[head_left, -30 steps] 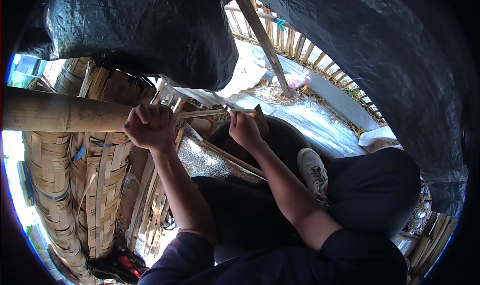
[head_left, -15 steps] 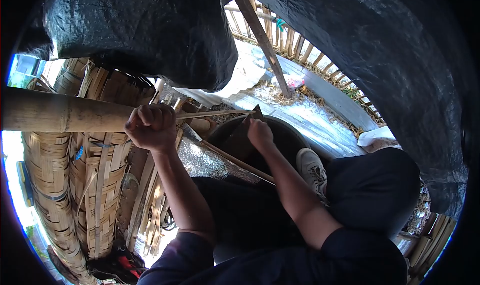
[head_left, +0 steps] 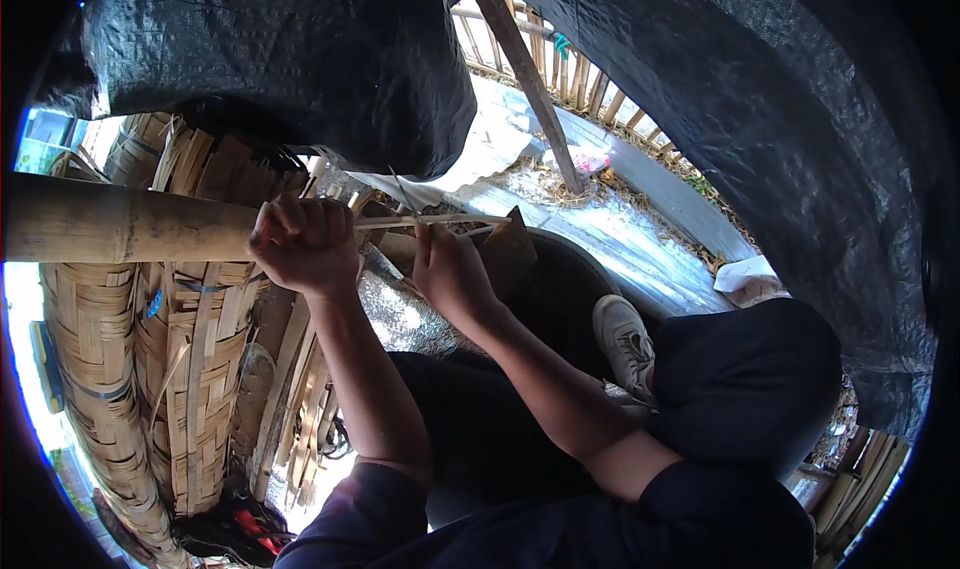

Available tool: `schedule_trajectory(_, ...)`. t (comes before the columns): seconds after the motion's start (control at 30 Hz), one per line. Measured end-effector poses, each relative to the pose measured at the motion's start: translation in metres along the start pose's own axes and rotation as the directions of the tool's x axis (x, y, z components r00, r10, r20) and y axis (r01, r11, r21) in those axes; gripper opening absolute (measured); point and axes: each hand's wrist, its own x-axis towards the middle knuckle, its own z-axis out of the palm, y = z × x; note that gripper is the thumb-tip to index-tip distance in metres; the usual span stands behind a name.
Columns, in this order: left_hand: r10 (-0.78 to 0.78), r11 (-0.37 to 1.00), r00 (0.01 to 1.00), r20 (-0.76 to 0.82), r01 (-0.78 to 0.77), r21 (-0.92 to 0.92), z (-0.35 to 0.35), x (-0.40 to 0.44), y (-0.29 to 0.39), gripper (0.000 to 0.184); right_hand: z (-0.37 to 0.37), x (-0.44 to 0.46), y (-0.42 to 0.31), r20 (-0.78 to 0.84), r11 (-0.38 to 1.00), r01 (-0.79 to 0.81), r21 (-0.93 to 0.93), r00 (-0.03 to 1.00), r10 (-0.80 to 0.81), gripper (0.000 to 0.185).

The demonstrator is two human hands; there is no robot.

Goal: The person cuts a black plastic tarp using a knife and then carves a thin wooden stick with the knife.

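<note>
My left hand (head_left: 306,246) is closed in a fist around one end of a thin, pale bamboo strip (head_left: 385,222), beside a thick bamboo pole (head_left: 130,224). The strip runs out to the right, nearly level. My right hand (head_left: 452,274) is pinched at the strip's middle, around a thin knife (head_left: 404,191) whose narrow blade sticks up past the strip. Its handle is hidden in my fingers. The strip's far end lies by a dark pointed piece (head_left: 515,231), whose kind I cannot make out, over a round dark tub (head_left: 575,254).
Tall woven bamboo baskets (head_left: 95,369) stand at the left. Black plastic sheeting (head_left: 280,59) hangs overhead and on the right. A wooden post (head_left: 525,74) slants down behind the tub. My shoe (head_left: 622,341) is beside the tub, and metal sheeting (head_left: 600,209) lies beyond.
My right hand has moved left along the strip, from near its far end towards my left hand. The thin blade now shows above it. My left hand has stayed nearly still.
</note>
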Motion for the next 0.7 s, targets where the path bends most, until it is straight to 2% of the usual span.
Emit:
schedule_trajectory(0.07, -0.003, 1.000, 1.000, -0.022, 0.003, -0.001, -0.002, 0.001, -0.001, 0.043, 0.000, -0.001, -0.003, -0.048, 0.990, -0.065, -0.129, 0.997, 0.059, 0.035)
schedule_trajectory(0.1, -0.004, 1.000, 0.999, -0.044, 0.004, 0.002, -0.003, 0.002, -0.001, 0.042, 0.017, 0.002, 0.030, -0.102, 0.982, -0.095, -0.165, 0.992, 0.079, 0.033)
schedule_trajectory(0.17, -0.020, 1.000, 0.998, -0.053, 0.020, -0.007, -0.007, 0.004, 0.003, 0.037, 0.027, 0.005, 0.103, -0.022, 0.935, -0.104, -0.340, 0.994, 0.103, 0.033)
schedule_trajectory(0.23, -0.037, 0.999, 0.998, -0.059, 0.036, -0.019, -0.006, 0.004, 0.004, 0.032, 0.031, 0.000, 0.184, -0.129, 0.932, -0.173, -0.319, 0.982, 0.138, 0.035)
schedule_trajectory(0.27, -0.038, 0.999, 0.996, -0.079, 0.036, -0.019, -0.004, 0.004, 0.004, 0.032, 0.024, -0.002, 0.189, -0.133, 0.932, -0.174, -0.319, 0.982, 0.138, 0.035)
schedule_trajectory(0.33, -0.038, 0.999, 0.995, -0.096, 0.035, -0.024, 0.002, 0.007, 0.002, 0.032, 0.010, -0.002, 0.184, -0.074, 0.910, -0.292, -0.293, 0.956, 0.282, 0.036)
schedule_trajectory(0.37, -0.035, 0.999, 0.996, -0.078, 0.035, -0.003, 0.005, 0.007, 0.001, 0.032, 0.013, -0.001, 0.177, -0.074, 0.910, -0.289, -0.299, 0.957, 0.280, 0.036)
schedule_trajectory(0.43, -0.030, 0.999, 0.997, -0.073, 0.031, 0.015, 0.004, 0.006, -0.002, 0.031, 0.021, 0.000, 0.125, -0.128, 0.991, -0.093, -0.095, 0.988, 0.081, 0.034)
schedule_trajectory(0.53, -0.017, 1.000, 0.995, -0.103, 0.014, -0.023, -0.009, 0.009, 0.002, 0.034, 0.025, 0.005, 0.074, -0.101, 0.996, -0.056, -0.068, 0.994, 0.049, 0.034)
schedule_trajectory(0.63, -0.031, 0.999, 0.986, -0.161, 0.026, -0.032, -0.029, 0.010, 0.010, 0.033, 0.030, 0.007, 0.104, -0.080, 0.989, -0.060, -0.135, 0.996, 0.049, 0.032)
schedule_trajectory(0.7, -0.029, 1.000, 0.980, -0.196, 0.028, -0.008, -0.038, 0.010, 0.012, 0.032, 0.035, 0.004, 0.165, -0.143, 0.965, -0.164, -0.204, 0.980, 0.137, 0.036)
